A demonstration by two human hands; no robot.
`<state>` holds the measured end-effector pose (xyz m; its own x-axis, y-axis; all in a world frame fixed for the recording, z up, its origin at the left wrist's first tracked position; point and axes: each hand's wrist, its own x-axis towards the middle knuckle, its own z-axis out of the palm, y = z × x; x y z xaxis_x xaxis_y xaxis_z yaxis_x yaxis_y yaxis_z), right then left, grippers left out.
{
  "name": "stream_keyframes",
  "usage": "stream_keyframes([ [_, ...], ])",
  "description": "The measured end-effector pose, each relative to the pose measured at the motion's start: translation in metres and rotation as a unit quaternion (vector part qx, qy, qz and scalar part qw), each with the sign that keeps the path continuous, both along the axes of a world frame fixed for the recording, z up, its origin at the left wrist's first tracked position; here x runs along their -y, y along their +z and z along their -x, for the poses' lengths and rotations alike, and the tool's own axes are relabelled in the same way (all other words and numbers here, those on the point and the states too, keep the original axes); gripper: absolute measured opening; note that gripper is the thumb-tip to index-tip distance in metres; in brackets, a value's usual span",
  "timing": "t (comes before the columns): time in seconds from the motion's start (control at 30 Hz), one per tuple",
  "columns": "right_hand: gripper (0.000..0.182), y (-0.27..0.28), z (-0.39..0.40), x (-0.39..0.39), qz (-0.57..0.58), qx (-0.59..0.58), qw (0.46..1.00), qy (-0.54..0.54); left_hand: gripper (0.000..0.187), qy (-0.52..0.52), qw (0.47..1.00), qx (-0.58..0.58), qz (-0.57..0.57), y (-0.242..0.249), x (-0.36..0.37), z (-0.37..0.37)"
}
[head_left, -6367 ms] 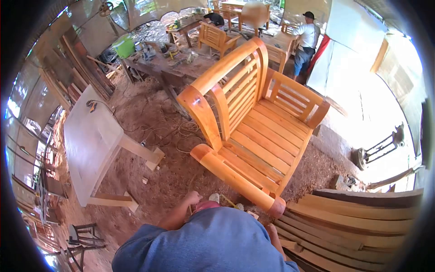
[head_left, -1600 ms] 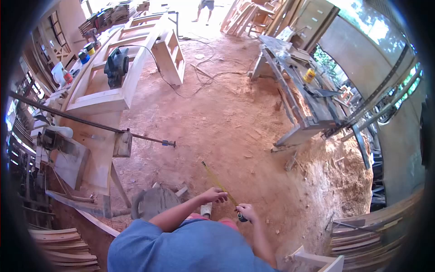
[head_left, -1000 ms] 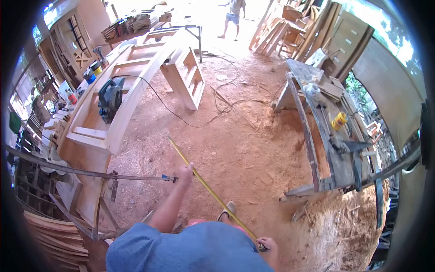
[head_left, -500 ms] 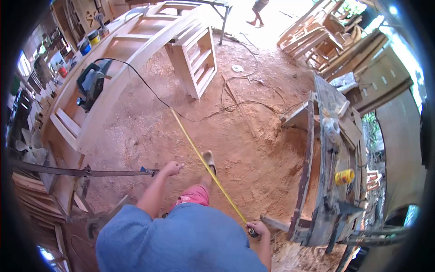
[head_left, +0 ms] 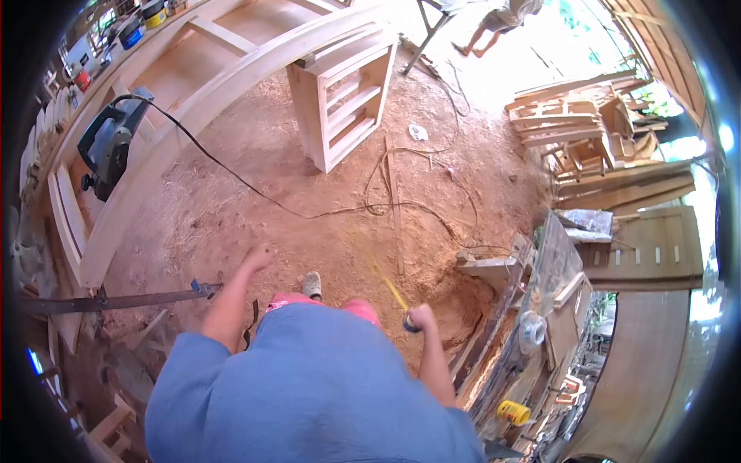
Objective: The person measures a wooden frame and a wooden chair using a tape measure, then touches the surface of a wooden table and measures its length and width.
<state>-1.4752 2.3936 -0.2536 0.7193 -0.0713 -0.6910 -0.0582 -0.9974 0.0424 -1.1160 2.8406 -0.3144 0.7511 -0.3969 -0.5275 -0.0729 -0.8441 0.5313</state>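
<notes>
Right hand (head_left: 421, 317) wrapped round dark, rounded tape measure case (head_left: 411, 326), over dirt floor in front of body; grip probably keeps the case steady while the thin yellow tape blade (head_left: 394, 293) runs out forward and leftward. Blade's far end blurs, can't tell if it touches floor. Left hand (head_left: 259, 258) well apart from tape, fingers look curled, no object visible; can't tell if fully clenched. Dark metal bar clamp (head_left: 116, 302) ends near left forearm. Green-and-black power planer (head_left: 114, 144) sits on pale wooden frame (head_left: 158, 193), likely parked there for support, black cord (head_left: 231, 181) trailing to floor.
</notes>
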Motion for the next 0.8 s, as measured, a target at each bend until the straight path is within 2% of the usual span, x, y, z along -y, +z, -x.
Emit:
stream_keyframes([
  [0.07,0.029,-0.007,-0.063,0.057,0.010,-0.052,0.992,-0.111,0.037,0.133,0.976,-0.078,0.155,0.031,0.020,-0.024],
  [0.1,0.030,0.073,-0.121,0.039,0.032,0.008,0.941,-0.337,0.038,0.181,0.961,-0.083,0.191,0.042,0.023,-0.033],
  [0.13,0.030,0.091,-0.160,0.056,0.030,0.006,0.967,-0.253,0.038,0.230,0.943,-0.088,0.225,0.052,0.026,-0.037],
  [0.2,0.031,0.034,-0.212,0.134,0.078,0.000,0.975,-0.210,0.038,0.316,0.905,-0.099,0.267,0.051,0.028,-0.034],
  [0.23,0.030,0.093,-0.262,0.117,0.105,0.033,0.949,-0.295,0.037,0.353,0.888,-0.105,0.274,0.042,0.020,-0.031],
  [0.27,0.028,0.079,-0.295,0.147,0.135,0.005,0.974,-0.180,0.037,0.391,0.870,-0.110,0.279,0.033,0.011,-0.026],
  [0.3,0.028,0.140,-0.342,0.121,0.153,0.031,0.971,-0.182,0.036,0.437,0.854,-0.129,0.253,0.025,0.006,-0.018],
  [0.43,0.027,0.146,-0.481,0.163,0.185,0.083,0.979,-0.032,0.036,0.601,0.760,-0.163,0.188,-0.010,-0.003,0.028],
  [0.5,0.026,0.166,-0.548,0.159,0.176,0.062,0.982,0.020,0.036,0.618,0.763,-0.144,0.121,-0.028,0.002,0.050],
  [0.6,0.026,0.163,-0.643,0.171,0.167,0.067,0.975,0.127,0.035,0.676,0.711,-0.189,0.036,-0.039,0.028,0.084],
  [0.67,0.025,0.169,-0.703,0.171,0.160,0.052,0.967,0.191,0.035,0.699,0.687,-0.196,0.025,-0.050,0.062,0.103],
  [0.7,0.025,0.160,-0.730,0.177,0.159,0.087,0.953,0.243,0.036,0.708,0.677,-0.198,0.022,-0.055,0.079,0.102],
  [0.73,0.025,0.158,-0.756,0.173,0.164,0.082,0.957,0.224,0.037,0.705,0.674,-0.211,0.066,-0.055,0.096,0.098],
  [0.77,0.024,0.170,-0.774,0.165,0.142,0.117,0.950,0.251,0.038,0.698,0.670,-0.225,0.112,-0.052,0.118,0.095],
  [0.8,0.023,0.185,-0.790,0.154,0.142,0.101,0.948,0.267,0.038,0.683,0.692,-0.216,0.094,-0.024,0.150,0.077],
])
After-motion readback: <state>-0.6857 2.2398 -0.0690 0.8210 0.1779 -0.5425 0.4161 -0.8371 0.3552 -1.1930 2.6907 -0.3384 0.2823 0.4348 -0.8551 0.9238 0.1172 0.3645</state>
